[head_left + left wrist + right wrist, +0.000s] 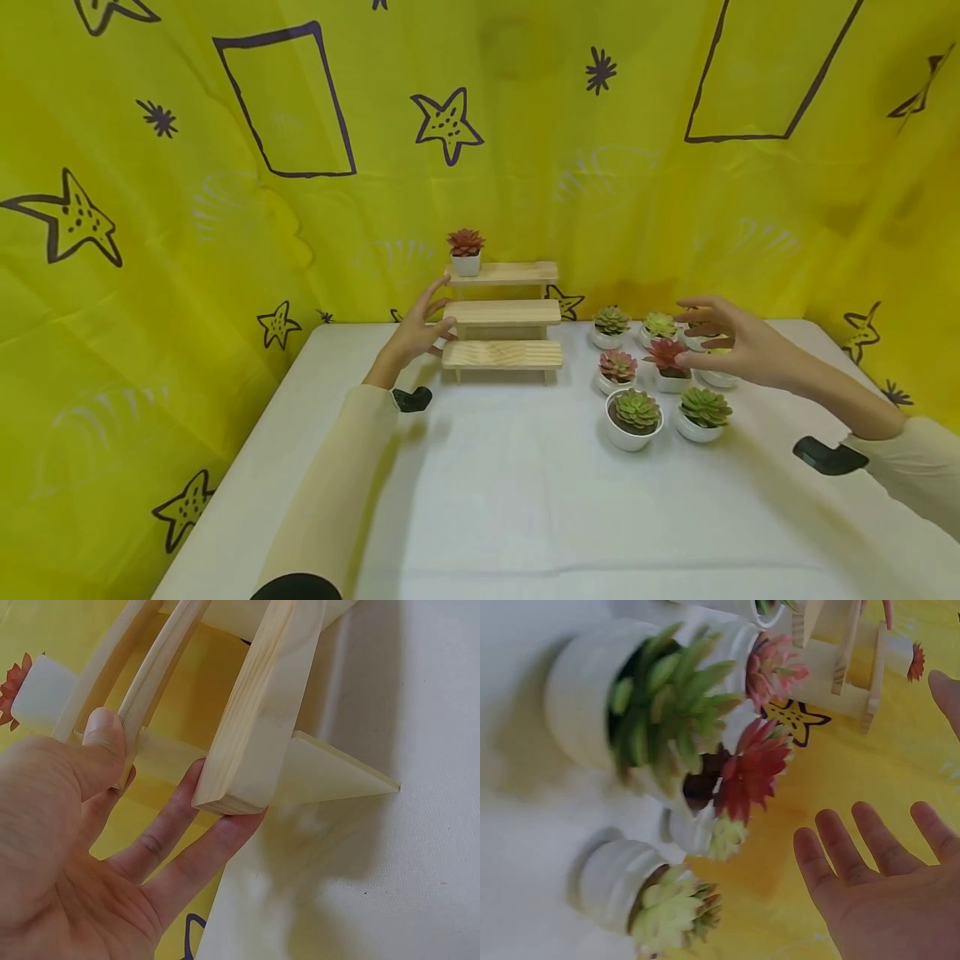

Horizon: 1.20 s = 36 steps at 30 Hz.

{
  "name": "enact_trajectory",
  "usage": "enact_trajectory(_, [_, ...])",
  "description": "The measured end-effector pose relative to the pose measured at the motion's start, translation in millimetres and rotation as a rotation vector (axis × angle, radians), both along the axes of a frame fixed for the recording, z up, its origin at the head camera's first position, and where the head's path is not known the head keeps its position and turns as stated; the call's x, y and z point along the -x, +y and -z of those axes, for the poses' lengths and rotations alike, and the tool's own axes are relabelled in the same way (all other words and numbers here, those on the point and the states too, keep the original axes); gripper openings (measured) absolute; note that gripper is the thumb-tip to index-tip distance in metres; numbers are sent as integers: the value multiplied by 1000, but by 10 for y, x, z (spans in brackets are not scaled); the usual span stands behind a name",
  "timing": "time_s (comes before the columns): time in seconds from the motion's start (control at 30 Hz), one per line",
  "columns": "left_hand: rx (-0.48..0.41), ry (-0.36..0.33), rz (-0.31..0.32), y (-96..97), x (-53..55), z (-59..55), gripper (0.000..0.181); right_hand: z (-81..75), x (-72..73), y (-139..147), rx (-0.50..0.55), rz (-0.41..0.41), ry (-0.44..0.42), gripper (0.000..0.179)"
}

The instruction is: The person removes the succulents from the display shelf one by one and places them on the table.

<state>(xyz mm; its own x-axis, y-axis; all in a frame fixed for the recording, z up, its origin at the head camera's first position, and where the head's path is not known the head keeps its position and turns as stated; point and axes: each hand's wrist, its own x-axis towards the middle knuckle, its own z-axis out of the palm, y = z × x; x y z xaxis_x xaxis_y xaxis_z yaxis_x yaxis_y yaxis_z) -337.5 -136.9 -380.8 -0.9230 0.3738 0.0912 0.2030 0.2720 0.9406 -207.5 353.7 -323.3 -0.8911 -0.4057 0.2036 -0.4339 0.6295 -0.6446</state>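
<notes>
A three-step wooden shelf stand [502, 355] is on the white table. At its left end my left hand [420, 333] holds it, the thumb at the middle step and the lower fingers touching the lowest step [247, 742]. On the left of the top step sits a red succulent in a square white pot [466, 265]. My right hand [720, 346], fingers spread and slightly bent, is over the group of potted succulents, nothing in its grasp. Closest under it in the head view is another red succulent [666, 357]; the right wrist view shows this red plant [754, 772] apart from the fingers.
Around that plant stand several white-potted succulents: a pink one [617, 368], a green one in front [634, 412], another green one [703, 408], and paler ones behind [611, 323]. A yellow patterned cloth [510, 192] hangs behind the table [510, 500].
</notes>
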Motion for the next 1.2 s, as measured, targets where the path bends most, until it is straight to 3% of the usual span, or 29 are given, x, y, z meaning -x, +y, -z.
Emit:
enact_trajectory(0.27, [28, 9, -2, -16, -10, -14, 74, -157, 298, -317, 31, -17, -13, 73])
enact_trajectory(0.67, [9, -4, -18, -64, -4, -5, 75, -487, 791, -1023, 108, -25, -76, 80])
enact_trajectory(0.93, [0, -19, -34, -35, -13, 3, 75, -582, 1086, -1431, 116, -49, -85, 87])
enact_trajectory(1.2, [-5, -8, -41, 11, 12, -6, 75, -641, 1283, -1762, 143, -29, -111, 92])
